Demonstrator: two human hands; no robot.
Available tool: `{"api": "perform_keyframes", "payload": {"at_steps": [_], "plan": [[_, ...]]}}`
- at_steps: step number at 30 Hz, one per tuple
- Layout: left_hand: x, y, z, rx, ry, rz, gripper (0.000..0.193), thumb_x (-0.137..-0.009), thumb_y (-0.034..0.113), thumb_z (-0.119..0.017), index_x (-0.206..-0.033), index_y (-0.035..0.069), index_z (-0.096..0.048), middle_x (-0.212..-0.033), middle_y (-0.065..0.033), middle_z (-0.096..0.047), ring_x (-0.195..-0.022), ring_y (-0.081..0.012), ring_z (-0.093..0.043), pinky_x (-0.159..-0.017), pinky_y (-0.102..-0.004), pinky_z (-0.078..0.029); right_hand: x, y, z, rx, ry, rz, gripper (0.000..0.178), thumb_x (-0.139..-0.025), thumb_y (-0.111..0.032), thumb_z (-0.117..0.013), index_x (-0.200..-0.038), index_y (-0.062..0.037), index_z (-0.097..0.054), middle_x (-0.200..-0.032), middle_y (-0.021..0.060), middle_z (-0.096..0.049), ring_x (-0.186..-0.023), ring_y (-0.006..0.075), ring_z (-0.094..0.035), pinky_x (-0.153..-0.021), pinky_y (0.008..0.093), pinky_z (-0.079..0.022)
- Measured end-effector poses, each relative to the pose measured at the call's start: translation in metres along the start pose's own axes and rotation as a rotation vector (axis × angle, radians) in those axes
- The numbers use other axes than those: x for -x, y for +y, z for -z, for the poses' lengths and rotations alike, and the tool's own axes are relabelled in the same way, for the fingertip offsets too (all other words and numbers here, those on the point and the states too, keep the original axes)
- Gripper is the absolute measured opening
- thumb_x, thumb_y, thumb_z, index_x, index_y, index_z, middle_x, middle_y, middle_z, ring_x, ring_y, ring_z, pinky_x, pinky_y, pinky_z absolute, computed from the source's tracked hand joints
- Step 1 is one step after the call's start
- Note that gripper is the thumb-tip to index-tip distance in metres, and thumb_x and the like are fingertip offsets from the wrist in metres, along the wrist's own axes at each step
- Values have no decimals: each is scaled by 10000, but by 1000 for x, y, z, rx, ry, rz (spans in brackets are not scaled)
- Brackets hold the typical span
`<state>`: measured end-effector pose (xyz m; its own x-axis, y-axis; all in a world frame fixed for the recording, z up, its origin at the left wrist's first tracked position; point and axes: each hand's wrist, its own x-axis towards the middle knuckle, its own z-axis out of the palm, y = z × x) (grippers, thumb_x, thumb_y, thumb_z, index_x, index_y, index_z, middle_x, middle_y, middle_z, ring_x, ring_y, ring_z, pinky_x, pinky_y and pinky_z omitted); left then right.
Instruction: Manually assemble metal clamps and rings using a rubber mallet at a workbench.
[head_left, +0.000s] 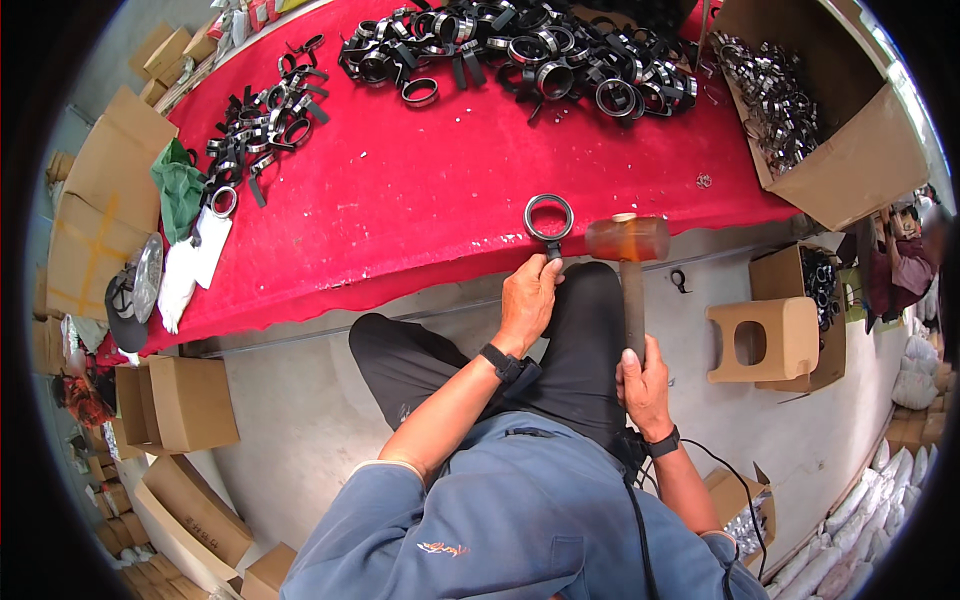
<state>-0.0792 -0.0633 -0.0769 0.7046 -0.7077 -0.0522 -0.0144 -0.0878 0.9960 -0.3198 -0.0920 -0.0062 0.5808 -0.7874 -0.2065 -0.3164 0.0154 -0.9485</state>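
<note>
The left hand pinches the ring clamp by its stem at the table's near edge while the right hand grips the mallet by its handle, so good striking likely needs a braced clamp and fingertips well clear

"Your head view?"
"I see the left hand pinching a black-tabbed metal ring near the red tablecloth."
"And the right hand?"
"It grips an amber-headed mallet near the ring."
</note>
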Motion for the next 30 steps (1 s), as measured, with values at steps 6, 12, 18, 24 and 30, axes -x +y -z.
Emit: {"api": "perform_keyframes", "payload": {"at_steps": [6,12,18,24,30], "plan": [[6,15,4,-207,44,-106,337,-1132,285,-572,-981,3,-677,-909,-156,-761,-748,-251,-792,-671,-371,-588,-24,-39,27,514,179,204,542,-1103,-421,-605,-1337,68,-584,-687,142,-625,-641,265,-648,-623,426,-497],[3,15,1,-232,73,-131,339,-1130,292,-572,-968,16,-684,-866,-141,-760,-712,-251,-785,-645,-377,-567,-33,-56,27,23,309,511,478,-1138,-377,-531,-1391,22,-457,-793,64,-588,-586,164,-537,-516,335,-433],[5,3,4,-257,82,-84,329,-1113,292,-602,-956,19,-697,-866,-146,-767,-721,-249,-789,-639,-384,-567,-34,-47,-2,644,87,203,398,-1095,-322,-601,-1261,32,-527,-842,381,-629,-834,624,-625,-674,597,-503],[-1,4,4,-199,175,-181,333,-1097,293,-626,-910,21,-663,-802,-147,-737,-742,-272,-780,-639,-402,-558,-28,-147,11,171,131,697,486,-1107,-431,-592,-1280,18,-524,-732,15,-560,-579,61,-531,-482,274,-408],[-2,7,5,-263,195,-196,318,-1085,282,-635,-896,27,-652,-793,-164,-714,-724,-318,-749,-643,-455,-530,-92,-165,4,952,-299,433,284,-1075,-265,-664,-1094,-14,-534,-711,293,-609,-698,555,-604,-588,561,-471]]}}
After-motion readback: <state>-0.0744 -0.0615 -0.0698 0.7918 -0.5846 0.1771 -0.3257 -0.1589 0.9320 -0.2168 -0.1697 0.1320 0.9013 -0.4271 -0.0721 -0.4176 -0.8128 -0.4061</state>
